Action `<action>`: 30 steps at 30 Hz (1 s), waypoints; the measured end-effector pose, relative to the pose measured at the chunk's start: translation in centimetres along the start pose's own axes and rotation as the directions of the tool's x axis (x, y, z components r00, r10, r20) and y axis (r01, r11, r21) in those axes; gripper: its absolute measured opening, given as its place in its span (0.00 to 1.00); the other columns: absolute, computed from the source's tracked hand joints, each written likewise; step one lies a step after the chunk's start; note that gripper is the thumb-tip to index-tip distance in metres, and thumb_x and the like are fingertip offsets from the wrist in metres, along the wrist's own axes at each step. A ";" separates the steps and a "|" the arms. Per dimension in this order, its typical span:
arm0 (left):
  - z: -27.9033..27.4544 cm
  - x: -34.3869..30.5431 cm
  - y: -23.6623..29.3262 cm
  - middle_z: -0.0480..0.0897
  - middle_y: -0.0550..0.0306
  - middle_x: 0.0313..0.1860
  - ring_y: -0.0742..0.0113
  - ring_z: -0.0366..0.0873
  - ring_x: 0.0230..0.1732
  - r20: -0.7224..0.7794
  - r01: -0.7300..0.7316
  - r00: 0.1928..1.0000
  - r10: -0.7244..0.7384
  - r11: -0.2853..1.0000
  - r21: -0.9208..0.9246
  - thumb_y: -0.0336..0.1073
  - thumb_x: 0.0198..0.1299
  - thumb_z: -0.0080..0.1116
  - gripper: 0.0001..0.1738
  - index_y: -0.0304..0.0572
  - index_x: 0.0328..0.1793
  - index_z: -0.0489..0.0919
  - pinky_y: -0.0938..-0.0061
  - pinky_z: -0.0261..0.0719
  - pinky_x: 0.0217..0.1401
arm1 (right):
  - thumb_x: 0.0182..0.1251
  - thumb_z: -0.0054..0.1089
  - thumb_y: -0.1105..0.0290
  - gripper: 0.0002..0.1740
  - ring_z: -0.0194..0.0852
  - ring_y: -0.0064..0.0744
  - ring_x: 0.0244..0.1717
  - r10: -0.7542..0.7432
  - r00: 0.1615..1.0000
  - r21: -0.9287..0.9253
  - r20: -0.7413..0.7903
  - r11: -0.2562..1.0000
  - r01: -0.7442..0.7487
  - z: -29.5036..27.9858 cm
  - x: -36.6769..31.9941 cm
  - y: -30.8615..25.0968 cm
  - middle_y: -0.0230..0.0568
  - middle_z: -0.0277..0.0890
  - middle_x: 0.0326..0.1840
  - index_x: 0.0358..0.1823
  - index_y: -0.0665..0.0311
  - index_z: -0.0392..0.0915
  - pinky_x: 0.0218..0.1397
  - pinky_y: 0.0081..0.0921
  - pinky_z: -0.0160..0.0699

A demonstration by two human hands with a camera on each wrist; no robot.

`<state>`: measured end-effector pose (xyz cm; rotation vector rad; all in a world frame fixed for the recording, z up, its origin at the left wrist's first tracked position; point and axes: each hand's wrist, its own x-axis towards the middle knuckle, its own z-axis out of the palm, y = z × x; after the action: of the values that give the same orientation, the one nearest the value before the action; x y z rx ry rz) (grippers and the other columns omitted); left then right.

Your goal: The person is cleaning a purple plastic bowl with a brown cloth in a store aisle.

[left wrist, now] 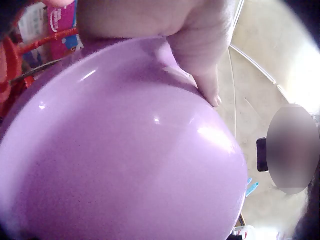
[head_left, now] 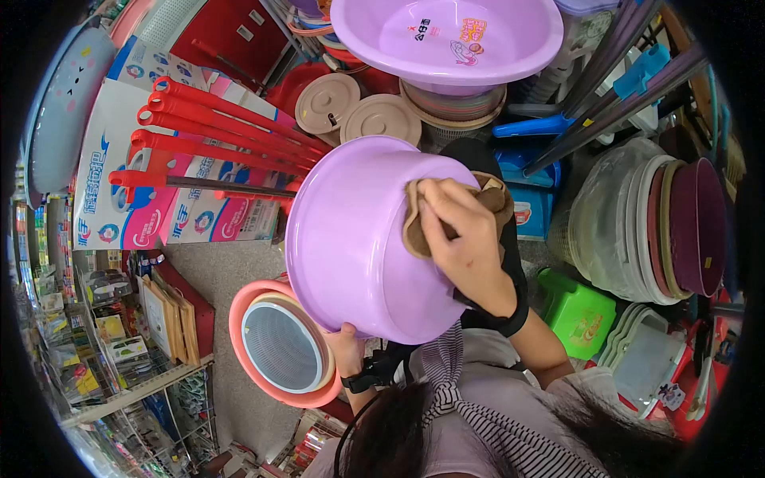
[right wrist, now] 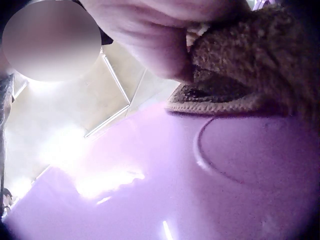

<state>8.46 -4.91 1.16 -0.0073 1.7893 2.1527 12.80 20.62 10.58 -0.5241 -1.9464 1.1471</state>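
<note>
Right hand [head_left: 468, 243] clutches a brown cloth [head_left: 413, 237] against the purple basin [head_left: 351, 239] (left hand [head_left: 348, 350] grips its rim)

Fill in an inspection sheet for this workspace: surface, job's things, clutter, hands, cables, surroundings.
Surface: no table seen; grey floor below.
Job's things: purple basin, held tilted with its underside outward; brown cloth on its base.
Clutter: pink basin with a sieve inside; red mop handles; green stool.
Hands: right hand holds the cloth against the basin; left hand grips the basin's rim.
Cables: nothing seen.
Surroundings: shop shelves; stacked tubs; second purple basin above.
</note>
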 end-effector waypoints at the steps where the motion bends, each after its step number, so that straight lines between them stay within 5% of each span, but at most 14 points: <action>1: -0.3 0.1 -0.6 0.78 0.50 0.58 0.58 0.81 0.53 -0.002 -0.021 1.000 0.021 1.000 -0.005 0.61 0.46 0.79 0.55 0.36 0.71 0.63 0.64 0.85 0.48 | 0.67 0.57 0.79 0.13 0.77 0.53 0.36 0.031 0.999 -0.011 -0.013 0.999 -0.031 -0.3 0.2 0.5 0.49 0.75 0.39 0.52 0.66 0.78 0.39 0.32 0.77; 5: -0.9 0.3 -0.8 0.80 0.49 0.54 0.59 0.83 0.44 0.027 -0.023 0.999 0.022 0.998 0.052 0.62 0.48 0.78 0.55 0.36 0.72 0.61 0.71 0.84 0.35 | 0.67 0.57 0.80 0.13 0.78 0.53 0.36 0.075 0.997 -0.027 -0.030 0.997 -0.075 -0.4 0.3 0.3 0.48 0.76 0.39 0.53 0.66 0.77 0.39 0.31 0.77; 12: -0.6 0.2 -0.6 0.81 0.49 0.52 0.59 0.84 0.40 -0.026 -0.055 0.998 0.056 0.998 0.013 0.59 0.49 0.79 0.54 0.35 0.72 0.62 0.73 0.83 0.30 | 0.64 0.60 0.79 0.14 0.80 0.45 0.34 -0.099 0.986 0.017 0.137 0.995 0.098 -0.6 -0.5 -0.8 0.42 0.77 0.39 0.52 0.65 0.78 0.35 0.32 0.79; 14: -0.4 0.2 0.0 0.77 0.47 0.61 0.56 0.78 0.59 -0.055 0.062 0.996 -0.064 0.997 -0.039 0.54 0.40 0.85 0.59 0.32 0.72 0.63 0.60 0.80 0.62 | 0.59 0.61 0.79 0.18 0.81 0.43 0.32 -0.167 0.959 0.024 0.229 0.986 0.166 -0.6 -1.2 -1.0 0.38 0.77 0.40 0.52 0.63 0.79 0.34 0.33 0.81; 18: 0.7 0.4 0.7 0.77 0.48 0.61 0.56 0.78 0.60 -0.042 0.019 0.999 -0.023 0.996 -0.090 0.54 0.39 0.86 0.60 0.32 0.72 0.63 0.61 0.79 0.63 | 0.60 0.60 0.79 0.16 0.82 0.42 0.33 -0.212 0.942 0.042 0.259 0.977 0.208 -0.5 -1.4 -1.2 0.38 0.78 0.41 0.51 0.64 0.80 0.34 0.33 0.81; 21: 0.0 0.5 -0.2 0.77 0.48 0.62 0.57 0.78 0.60 -0.043 -0.002 0.999 -0.002 0.996 -0.091 0.55 0.38 0.86 0.61 0.32 0.72 0.63 0.62 0.78 0.64 | 0.60 0.60 0.79 0.15 0.82 0.42 0.33 -0.100 0.988 -0.001 0.117 0.995 0.101 -0.4 -0.7 -0.7 0.39 0.78 0.41 0.50 0.65 0.80 0.34 0.32 0.80; 24: -0.4 0.7 -0.2 0.76 0.48 0.64 0.54 0.78 0.61 0.005 -0.059 0.998 0.059 0.998 -0.018 0.55 0.48 0.80 0.57 0.36 0.76 0.59 0.59 0.82 0.60 | 0.60 0.60 0.80 0.15 0.80 0.42 0.32 -0.175 0.960 0.012 0.218 0.984 0.177 -0.9 -0.7 -0.9 0.40 0.76 0.39 0.50 0.65 0.80 0.33 0.32 0.80; 26: 0.5 0.5 0.7 0.78 0.48 0.60 0.58 0.78 0.58 -0.042 0.019 0.999 -0.022 0.997 -0.068 0.57 0.37 0.86 0.60 0.30 0.70 0.65 0.64 0.78 0.63 | 0.60 0.61 0.80 0.15 0.80 0.42 0.32 -0.199 0.941 0.041 0.272 0.980 0.195 -1.4 -0.9 -1.5 0.40 0.76 0.39 0.50 0.65 0.80 0.33 0.32 0.80; 29: 0.8 0.2 1.3 0.81 0.50 0.57 0.60 0.80 0.55 -0.061 0.063 0.996 -0.062 0.998 0.014 0.58 0.38 0.86 0.57 0.29 0.67 0.69 0.65 0.78 0.61 | 0.60 0.60 0.81 0.16 0.81 0.42 0.32 -0.226 0.913 0.060 0.340 0.974 0.218 -2.1 0.0 -1.7 0.39 0.76 0.39 0.51 0.67 0.79 0.33 0.33 0.80; 30: 1.1 0.1 1.6 0.81 0.50 0.57 0.60 0.80 0.55 -0.064 0.064 0.996 -0.063 0.998 0.014 0.58 0.38 0.86 0.57 0.29 0.67 0.69 0.65 0.78 0.61 | 0.60 0.60 0.81 0.16 0.81 0.43 0.32 -0.214 0.947 0.014 0.239 0.976 0.217 -2.0 0.3 -1.6 0.39 0.76 0.38 0.51 0.67 0.79 0.33 0.33 0.80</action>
<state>8.17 -4.05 2.84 -0.1284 1.8154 2.1163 14.24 21.11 12.61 -0.1772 -2.1566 1.0975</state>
